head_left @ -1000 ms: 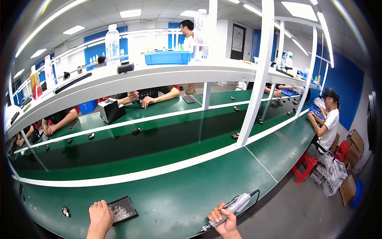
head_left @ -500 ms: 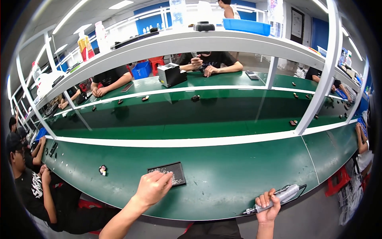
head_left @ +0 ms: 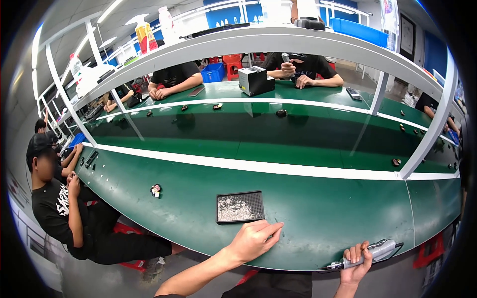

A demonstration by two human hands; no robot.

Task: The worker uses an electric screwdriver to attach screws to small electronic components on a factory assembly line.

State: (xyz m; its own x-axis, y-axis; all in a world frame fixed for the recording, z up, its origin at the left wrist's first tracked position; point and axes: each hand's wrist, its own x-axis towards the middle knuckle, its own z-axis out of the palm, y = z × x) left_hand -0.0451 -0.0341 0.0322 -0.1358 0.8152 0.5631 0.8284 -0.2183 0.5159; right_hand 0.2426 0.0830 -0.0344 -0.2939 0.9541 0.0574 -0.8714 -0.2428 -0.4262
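Note:
A black rectangular tray (head_left: 256, 199) lies on the green table in front of me. Tiny silvery pieces (head_left: 235, 209), perhaps screws, fill much of its left and middle; its right part shows a grid of small holes. Just off the tray's near right corner is my left hand (head_left: 254, 242), thumb and fingertips pinched together. Whatever sits in that pinch is too small to make out. At the table's near edge, further right, my right hand (head_left: 356, 262) is wrapped round a grey electric screwdriver (head_left: 383, 249), its bit pointing left.
A small dark-and-light part (head_left: 156, 190) lies left of the tray. Beyond a white rail (head_left: 248, 166) runs a dark green strip carrying several small parts. A shelf (head_left: 238, 42) spans overhead on white posts. A person (head_left: 59, 198) sits at the left; others sit across.
My left hand has come off the tray toward the right, fingers pinched, and the tray is now uncovered. My right hand still grips the screwdriver. The whole view has shifted.

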